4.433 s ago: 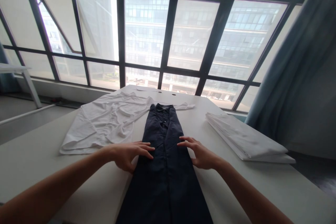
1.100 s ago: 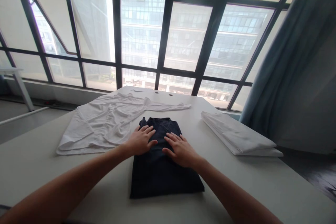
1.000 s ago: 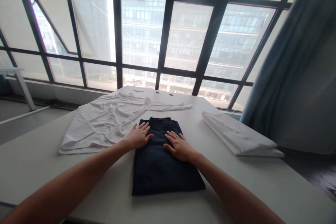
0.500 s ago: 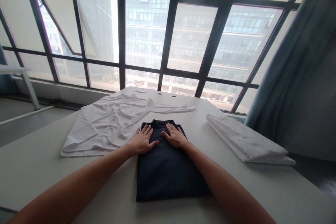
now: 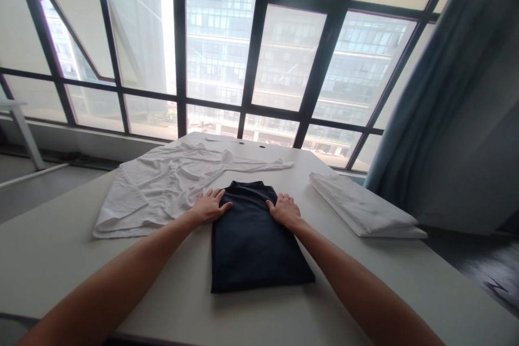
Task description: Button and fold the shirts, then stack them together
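1. Dark navy folded garment (image 5: 255,238) lying flat at centre of white surface (image 5: 60,259).
2. Left hand (image 5: 208,206) and right hand (image 5: 286,210) spread flat, fingers extended, pressing its far corners, gripping nothing.
3. Crumpled white shirt (image 5: 162,186) just left; folded white cloth (image 5: 360,208) to the right, apart.

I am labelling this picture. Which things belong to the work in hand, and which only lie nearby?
In hand: left hand, right hand, folded dark garment.
Lying nearby: spread white shirt, folded white cloth, table.
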### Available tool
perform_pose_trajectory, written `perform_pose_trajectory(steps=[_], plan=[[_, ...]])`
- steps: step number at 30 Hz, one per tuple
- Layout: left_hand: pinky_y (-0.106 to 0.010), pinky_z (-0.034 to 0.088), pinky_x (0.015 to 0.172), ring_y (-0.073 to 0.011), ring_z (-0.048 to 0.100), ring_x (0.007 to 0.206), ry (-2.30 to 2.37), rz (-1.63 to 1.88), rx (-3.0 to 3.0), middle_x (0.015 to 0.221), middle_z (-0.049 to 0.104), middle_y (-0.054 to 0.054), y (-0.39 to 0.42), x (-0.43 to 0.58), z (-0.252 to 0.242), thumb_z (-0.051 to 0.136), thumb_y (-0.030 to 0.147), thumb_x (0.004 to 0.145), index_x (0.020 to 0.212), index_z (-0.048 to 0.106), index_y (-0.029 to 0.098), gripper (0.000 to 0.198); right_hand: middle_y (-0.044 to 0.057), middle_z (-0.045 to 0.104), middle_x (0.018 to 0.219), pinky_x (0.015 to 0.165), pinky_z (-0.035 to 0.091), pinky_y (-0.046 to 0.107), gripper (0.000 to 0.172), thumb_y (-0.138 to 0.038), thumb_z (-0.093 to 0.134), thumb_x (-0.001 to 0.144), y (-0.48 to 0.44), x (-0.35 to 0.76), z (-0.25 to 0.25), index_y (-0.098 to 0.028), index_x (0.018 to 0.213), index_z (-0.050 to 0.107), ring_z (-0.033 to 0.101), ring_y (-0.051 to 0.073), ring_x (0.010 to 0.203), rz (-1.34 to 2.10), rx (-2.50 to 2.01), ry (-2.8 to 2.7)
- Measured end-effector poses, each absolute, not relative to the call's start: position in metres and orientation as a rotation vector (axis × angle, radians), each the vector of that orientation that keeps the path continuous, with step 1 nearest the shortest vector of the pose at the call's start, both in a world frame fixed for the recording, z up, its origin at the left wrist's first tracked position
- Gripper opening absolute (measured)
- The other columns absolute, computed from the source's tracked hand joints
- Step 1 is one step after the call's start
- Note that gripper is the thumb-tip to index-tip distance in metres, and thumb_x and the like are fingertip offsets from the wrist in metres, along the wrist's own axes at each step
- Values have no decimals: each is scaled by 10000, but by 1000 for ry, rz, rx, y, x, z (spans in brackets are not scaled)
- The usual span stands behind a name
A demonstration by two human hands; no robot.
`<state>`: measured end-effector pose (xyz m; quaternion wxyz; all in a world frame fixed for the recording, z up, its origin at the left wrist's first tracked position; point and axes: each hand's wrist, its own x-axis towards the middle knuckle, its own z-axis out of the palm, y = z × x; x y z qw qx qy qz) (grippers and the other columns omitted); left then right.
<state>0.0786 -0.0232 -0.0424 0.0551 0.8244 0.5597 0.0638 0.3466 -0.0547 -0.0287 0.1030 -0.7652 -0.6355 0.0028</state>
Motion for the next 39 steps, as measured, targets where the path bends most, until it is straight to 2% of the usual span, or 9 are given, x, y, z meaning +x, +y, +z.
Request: perform_pose_trajectory(steps=[3, 6, 8, 12, 17, 24, 28, 32, 39], plan=[[-476, 281, 1134, -331, 376, 1403, 1698, 235, 2582, 1517, 438, -172, -24, 81, -38, 294, 608, 972, 1474, 443, 153, 693, 266, 632, 1232, 937, 500, 422, 591, -529, 500, 931, -61, 356, -13, -38, 1235, 624, 618, 365, 1136, 397, -2316, -1822], [-413, 373, 1062, -313, 516, 1266, 1703, 245, 2636, 1303, 603, -187, -23, 80, -32, 249, 520, 1007, 1297, 627, 144, 606, 245, 684, 1087, 752, 571, 412, 584, -572, 617, 862, -58, 363, -4, -52, 1123, 664, 685, 351, 941, 794, -2254, -1636], [-404, 399, 1035, -303, 553, 1217, 1707, 239, 2629, 1249, 623, -181, -21, 76, -31, 240, 484, 1015, 1236, 670, 162, 581, 222, 692, 1060, 697, 585, 414, 587, -587, 701, 797, -53, 365, -2, -71, 1075, 668, 684, 343, 906, 881, -2205, -1542], [-463, 325, 1105, -316, 412, 1378, 1757, 246, 2611, 1485, 475, -145, -16, 68, -42, 304, 493, 1003, 1432, 505, 227, 544, 185, 701, 1041, 737, 593, 442, 617, -639, 744, 733, -46, 361, -2, -108, 1037, 665, 678, 349, 962, 943, -2116, -1462], [-554, 212, 1152, -352, 266, 1468, 1756, 188, 2536, 1599, 302, -168, -15, 66, -51, 238, 493, 1015, 1533, 344, 173, 618, 170, 716, 957, 688, 604, 416, 664, -686, 628, 811, -40, 348, -4, -102, 1127, 643, 699, 301, 860, 1244, -1883, -1280], [-538, 217, 1156, -345, 249, 1481, 1738, 295, 2498, 1619, 214, -204, -18, 68, -52, 189, 519, 1020, 1564, 251, 136, 668, 165, 726, 945, 717, 572, 334, 493, -498, 709, 821, -24, 374, -7, -63, 1053, 709, 694, 256, 833, 784, -2010, -1474], [-560, 201, 1160, -343, 243, 1483, 1714, 212, 2496, 1605, 261, -199, -20, 70, -52, 210, 521, 1020, 1535, 323, 148, 646, 154, 728, 1008, 824, 526, 300, 279, -284, 676, 854, -17, 417, 16, -73, 1027, 733, 687, 258, 959, 540, -2054, -1505], [-566, 191, 1166, -356, 232, 1484, 1725, 145, 2522, 1603, 263, -207, -26, 75, -48, 255, 515, 1018, 1505, 384, 132, 633, 152, 714, 1088, 911, 476, 322, 268, -229, 624, 879, -11, 453, 50, -96, 1089, 726, 651, 279, 1073, 271, -2097, -1526], [-565, 207, 1170, -356, 244, 1479, 1765, 155, 2543, 1590, 298, -209, -25, 80, -50, 297, 506, 1011, 1494, 405, 125, 625, 144, 733, 932, 742, 495, 279, 250, -251, 618, 906, 9, 513, 128, -67, 1034, 729, 689, 208, 805, 24, -2115, -1654]])
